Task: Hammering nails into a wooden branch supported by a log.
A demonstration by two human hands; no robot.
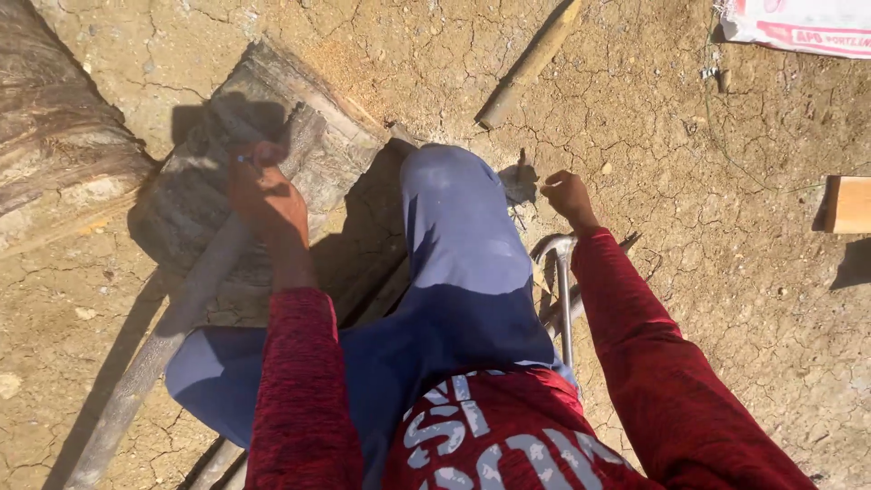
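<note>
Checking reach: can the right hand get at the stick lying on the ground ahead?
Probably yes. The right hand is closed in the air, and only bare cracked ground lies between it and the stick; a forward lean looks needed.

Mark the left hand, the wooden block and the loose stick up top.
left hand (263,191), head view, back of the hand
wooden block (322,150), head view, sunlit top face
stick (531,63), head view, mid-length

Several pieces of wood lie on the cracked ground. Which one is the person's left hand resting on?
The left hand rests on the grey weathered block ahead of the knee, unlike the thin stick or pale board lying off right.
</note>
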